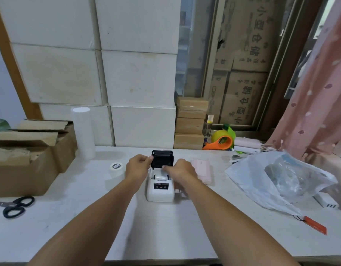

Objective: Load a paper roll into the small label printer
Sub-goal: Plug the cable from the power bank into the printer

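Left hand (138,166) pinched on raised black lid (162,158) of label printer (160,187); right hand (180,169) curled over open bay, grip can't be told. Paper roll (161,177) seen inside bay. Lid could get snapped shut on fingertips or on crooked roll, so jam likely.

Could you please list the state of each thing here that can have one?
Printer: upright on the table, lid open.
Lid: raised, left hand at its left edge.
Right hand: fingers at the open paper bay.
Paper bay: something white inside; roll not clear.
Label roll: lying flat, left of printer.
Scissors: closed, lying flat.
Cardboard box: flaps open.
Plastic bag: crumpled, lying on the table.
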Demonstrator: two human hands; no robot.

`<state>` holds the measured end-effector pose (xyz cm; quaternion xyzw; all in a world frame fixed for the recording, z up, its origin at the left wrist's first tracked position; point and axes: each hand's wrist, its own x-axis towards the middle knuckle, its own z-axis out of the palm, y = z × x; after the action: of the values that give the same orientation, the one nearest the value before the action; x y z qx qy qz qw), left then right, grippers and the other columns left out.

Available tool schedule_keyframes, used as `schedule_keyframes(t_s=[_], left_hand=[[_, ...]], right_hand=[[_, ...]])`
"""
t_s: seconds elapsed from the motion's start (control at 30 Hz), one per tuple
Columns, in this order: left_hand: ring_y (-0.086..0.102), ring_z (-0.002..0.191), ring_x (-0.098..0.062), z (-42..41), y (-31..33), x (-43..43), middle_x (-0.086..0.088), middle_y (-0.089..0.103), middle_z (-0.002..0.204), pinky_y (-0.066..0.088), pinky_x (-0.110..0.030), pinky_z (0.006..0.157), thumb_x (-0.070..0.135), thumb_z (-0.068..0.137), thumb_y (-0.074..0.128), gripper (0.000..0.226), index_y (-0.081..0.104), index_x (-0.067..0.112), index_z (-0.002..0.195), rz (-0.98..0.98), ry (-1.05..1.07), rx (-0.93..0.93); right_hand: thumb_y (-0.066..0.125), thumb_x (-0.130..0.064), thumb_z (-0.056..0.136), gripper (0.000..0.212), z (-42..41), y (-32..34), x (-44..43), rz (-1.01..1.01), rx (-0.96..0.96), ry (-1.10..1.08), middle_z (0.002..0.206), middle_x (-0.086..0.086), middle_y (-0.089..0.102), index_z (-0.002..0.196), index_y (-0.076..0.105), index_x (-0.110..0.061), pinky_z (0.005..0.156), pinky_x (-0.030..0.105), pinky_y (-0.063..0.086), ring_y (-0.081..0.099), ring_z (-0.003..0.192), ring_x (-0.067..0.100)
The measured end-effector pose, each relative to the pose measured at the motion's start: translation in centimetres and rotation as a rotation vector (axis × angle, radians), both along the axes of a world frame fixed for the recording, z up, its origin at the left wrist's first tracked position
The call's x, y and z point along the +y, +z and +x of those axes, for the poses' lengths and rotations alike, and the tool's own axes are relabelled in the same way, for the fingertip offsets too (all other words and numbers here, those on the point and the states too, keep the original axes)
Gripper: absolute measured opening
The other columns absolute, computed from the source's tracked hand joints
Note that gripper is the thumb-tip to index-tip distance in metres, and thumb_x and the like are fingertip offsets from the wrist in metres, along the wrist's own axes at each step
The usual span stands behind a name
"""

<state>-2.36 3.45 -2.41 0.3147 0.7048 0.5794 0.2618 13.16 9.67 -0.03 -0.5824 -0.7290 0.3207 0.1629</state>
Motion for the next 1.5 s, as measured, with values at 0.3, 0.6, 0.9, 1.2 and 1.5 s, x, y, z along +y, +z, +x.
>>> schedule_keyframes(t_s=[0.3,0.6,0.9,1.2,1.5], left_hand=[[0.067,0.106,-0.023,0.4,0.1,-3.0,0.000,0.070,0.117,0.046,-0.035,0.078,0.051,0.096,0.065,0.039,0.064,0.018,0.117,-0.186,-0.107,0.159],[0.064,0.107,-0.002,-0.5,-0.8,-5.1,0.005,0.065,0.130,0.047,-0.017,0.079,0.049,0.070,0.092,0.077,0.061,0.021,0.136,-0.229,-0.373,0.185],[0.065,0.112,-0.011,-0.4,-0.7,-5.2,0.007,0.065,0.128,0.045,-0.017,0.078,0.055,0.066,0.093,0.087,0.061,0.020,0.139,-0.227,-0.350,0.292],[0.065,0.110,-0.009,0.2,-0.6,-5.4,0.007,0.068,0.126,0.046,-0.019,0.079,0.054,0.070,0.091,0.074,0.066,0.022,0.132,-0.202,-0.359,0.291],[0.062,0.114,-0.014,0.7,-0.7,-5.5,0.003,0.065,0.128,0.045,-0.024,0.086,0.053,0.074,0.088,0.076,0.062,0.018,0.136,-0.212,-0.340,0.287]], right_hand=[[0.083,-0.026,0.080,0.010,-0.2,1.4,-1.5,0.061,-0.083,0.190,0.101,-0.003,0.079,0.090,0.082,-0.027,0.087,0.037,0.063,0.073,0.097,0.021],[0.069,-0.010,0.088,0.026,-0.2,2.5,-1.7,-0.003,-0.173,0.343,0.095,0.009,0.078,0.076,0.074,-0.032,0.071,0.050,0.068,0.074,0.056,0.040],[0.073,-0.013,0.092,0.022,-0.6,2.7,-1.5,0.062,-0.252,0.416,0.104,0.002,0.075,0.093,0.078,-0.034,0.089,0.042,0.065,0.075,0.103,0.030],[0.076,-0.021,0.089,0.019,0.9,2.2,-2.0,0.201,-0.210,0.395,0.111,-0.005,0.076,0.101,0.081,-0.035,0.092,0.041,0.062,0.071,0.102,0.021],[0.064,-0.025,0.098,0.023,1.6,2.9,-2.6,0.326,-0.084,0.376,0.104,-0.005,0.072,0.116,0.078,-0.027,0.085,0.043,0.060,0.068,0.094,0.023]])
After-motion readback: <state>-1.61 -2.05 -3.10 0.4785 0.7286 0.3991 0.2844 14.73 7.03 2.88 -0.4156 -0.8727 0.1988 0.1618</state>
